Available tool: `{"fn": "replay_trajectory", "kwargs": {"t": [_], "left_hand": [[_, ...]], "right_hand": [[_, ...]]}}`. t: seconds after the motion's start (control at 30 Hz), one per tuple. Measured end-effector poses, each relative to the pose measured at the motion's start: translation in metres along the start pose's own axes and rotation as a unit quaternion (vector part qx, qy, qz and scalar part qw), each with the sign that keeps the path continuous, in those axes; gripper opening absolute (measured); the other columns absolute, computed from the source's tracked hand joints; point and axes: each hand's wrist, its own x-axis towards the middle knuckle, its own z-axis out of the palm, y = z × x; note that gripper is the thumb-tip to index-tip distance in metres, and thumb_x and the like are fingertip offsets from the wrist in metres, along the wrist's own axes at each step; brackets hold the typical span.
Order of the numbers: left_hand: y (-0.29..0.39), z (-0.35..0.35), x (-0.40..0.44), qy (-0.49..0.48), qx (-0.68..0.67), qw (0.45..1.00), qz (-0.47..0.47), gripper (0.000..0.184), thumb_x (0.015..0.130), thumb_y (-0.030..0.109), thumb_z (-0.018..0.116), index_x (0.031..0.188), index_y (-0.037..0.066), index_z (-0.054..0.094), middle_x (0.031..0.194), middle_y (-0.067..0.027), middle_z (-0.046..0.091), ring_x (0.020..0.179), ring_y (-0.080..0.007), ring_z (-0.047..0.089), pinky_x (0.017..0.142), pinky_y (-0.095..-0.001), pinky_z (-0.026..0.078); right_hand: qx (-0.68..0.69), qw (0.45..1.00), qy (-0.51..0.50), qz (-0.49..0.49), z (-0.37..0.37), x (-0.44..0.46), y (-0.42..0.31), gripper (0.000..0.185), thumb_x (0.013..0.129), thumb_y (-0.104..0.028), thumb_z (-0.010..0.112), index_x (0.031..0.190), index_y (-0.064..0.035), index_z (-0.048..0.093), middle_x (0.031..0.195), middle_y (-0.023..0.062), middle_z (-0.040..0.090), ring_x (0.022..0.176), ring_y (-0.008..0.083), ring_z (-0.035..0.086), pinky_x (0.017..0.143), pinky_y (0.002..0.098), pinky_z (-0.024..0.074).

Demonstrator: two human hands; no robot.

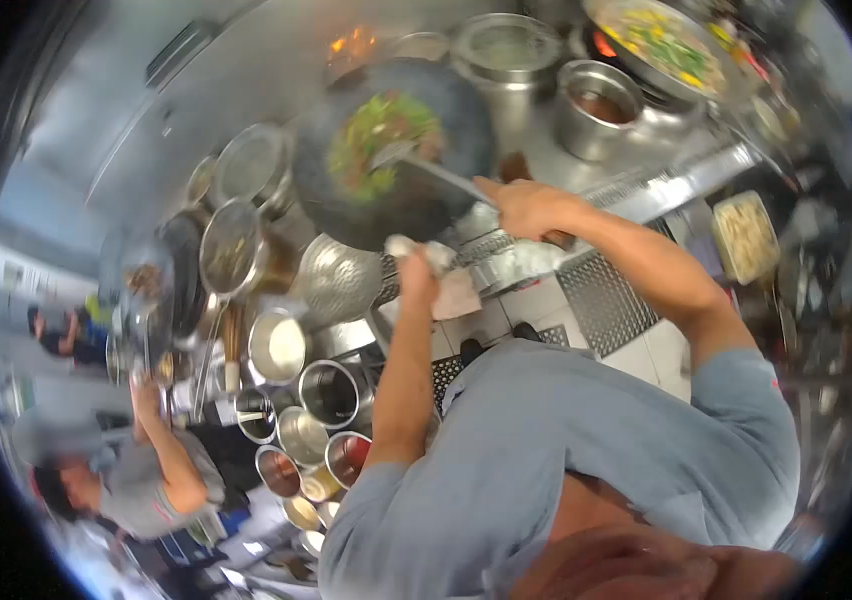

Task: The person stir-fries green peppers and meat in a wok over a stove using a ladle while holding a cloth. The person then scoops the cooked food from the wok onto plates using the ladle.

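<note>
A large dark wok sits on the range, tilted. In it lie green vegetables mixed with brownish pieces, blurred by motion. My right hand is wrapped round the handle of a long metal wok spatula, whose head rests among the vegetables. My left hand is closed on a folded white cloth at the wok's near rim; the cloth covers the exact grip.
A pan of yellow and green food and a pot of brown liquid stand back right. To the left are strainers, a perforated ladle and several seasoning pots. A co-worker works at far left.
</note>
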Motion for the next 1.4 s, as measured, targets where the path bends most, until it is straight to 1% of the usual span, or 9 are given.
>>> {"fn": "replay_trajectory", "kwargs": {"t": [0.03,0.07,0.2,0.4,0.6,0.87,1.0,1.13,1.4], "left_hand": [[0.019,0.004,-0.012,0.024,-0.392,0.889,-0.233,0.025,0.083,0.005,0.056,0.108,0.002,0.053,0.095,-0.0171,0.060,0.085,-0.0333,0.062,0.072,-0.0447,0.053],[0.042,-0.003,-0.019,0.048,-0.708,0.585,-0.394,0.021,0.085,0.002,0.052,0.106,0.004,0.052,0.091,-0.0137,0.060,0.081,-0.0298,0.064,0.066,-0.0437,0.056],[0.072,-0.063,0.001,0.155,-0.754,0.532,-0.352,0.012,0.093,0.011,0.044,0.104,0.008,0.049,0.091,-0.0106,0.057,0.074,-0.0236,0.062,0.056,-0.0393,0.054],[0.019,-0.058,0.068,0.052,-0.786,0.522,-0.328,0.016,0.095,0.018,0.041,0.103,0.007,0.049,0.092,-0.0087,0.058,0.077,-0.0219,0.059,0.058,-0.0349,0.051],[0.020,-0.064,0.068,0.038,-0.791,0.527,-0.309,0.014,0.093,0.014,0.043,0.101,0.004,0.048,0.088,-0.0103,0.057,0.069,-0.0224,0.057,0.052,-0.0307,0.050],[0.033,-0.019,-0.006,0.083,-0.718,0.601,-0.341,0.023,0.091,0.009,0.047,0.114,0.004,0.048,0.095,-0.0111,0.058,0.076,-0.0265,0.063,0.054,-0.0422,0.052],[0.031,-0.074,0.039,0.079,-0.750,0.560,-0.343,0.010,0.090,0.014,0.047,0.093,0.005,0.049,0.081,-0.0089,0.058,0.067,-0.0206,0.058,0.048,-0.0314,0.046],[0.007,-0.079,0.080,0.015,-0.744,0.571,-0.347,0.014,0.094,0.019,0.043,0.102,0.009,0.049,0.088,-0.0071,0.059,0.077,-0.0221,0.061,0.054,-0.0321,0.048],[0.042,-0.032,0.004,0.106,-0.735,0.575,-0.344,0.021,0.085,0.003,0.045,0.105,0.008,0.046,0.086,-0.0113,0.057,0.066,-0.0251,0.061,0.051,-0.0365,0.053]], "right_hand": [[-0.022,0.999,0.029,-0.020,0.005,0.007,0.003,0.074,0.077,-0.006,0.047,0.147,-0.0044,0.021,0.081,0.0230,0.065,0.058,0.0280,0.063,0.053,0.0387,0.0503],[-0.041,0.997,0.062,-0.038,0.008,0.009,0.008,0.073,0.078,-0.006,0.048,0.147,-0.0046,0.022,0.081,0.0223,0.065,0.056,0.0267,0.063,0.052,0.0384,0.0496],[0.032,0.998,0.044,-0.037,-0.005,-0.014,0.000,0.069,0.080,-0.010,0.050,0.145,-0.0065,0.027,0.079,0.0200,0.065,0.051,0.0233,0.060,0.051,0.0364,0.0489],[0.061,0.995,-0.054,-0.050,-0.045,-0.028,-0.004,0.070,0.077,-0.012,0.052,0.145,-0.0134,0.033,0.066,0.0083,0.057,0.044,0.0166,0.054,0.045,0.0310,0.0466],[0.022,0.996,-0.049,-0.067,-0.042,-0.001,-0.009,0.064,0.079,-0.011,0.051,0.140,-0.0007,0.035,0.067,0.0127,0.061,0.047,0.0202,0.058,0.048,0.0349,0.0472],[-0.014,0.989,0.121,-0.086,-0.009,0.020,0.010,0.068,0.081,-0.013,0.049,0.145,-0.0050,0.027,0.070,0.0179,0.063,0.048,0.0229,0.058,0.054,0.0364,0.0506],[0.026,0.999,0.010,-0.043,-0.041,-0.013,-0.009,0.068,0.079,-0.013,0.050,0.144,-0.0083,0.032,0.072,0.0142,0.063,0.046,0.0202,0.056,0.048,0.0340,0.0482],[0.003,0.997,-0.053,-0.048,-0.048,-0.001,-0.017,0.057,0.077,-0.006,0.048,0.133,0.0019,0.042,0.073,0.0157,0.063,0.047,0.0213,0.060,0.045,0.0368,0.0474],[0.094,0.985,0.122,-0.079,0.000,0.027,0.016,0.065,0.082,-0.013,0.050,0.144,-0.0034,0.030,0.083,0.0223,0.065,0.048,0.0250,0.059,0.055,0.0375,0.0502]]}}
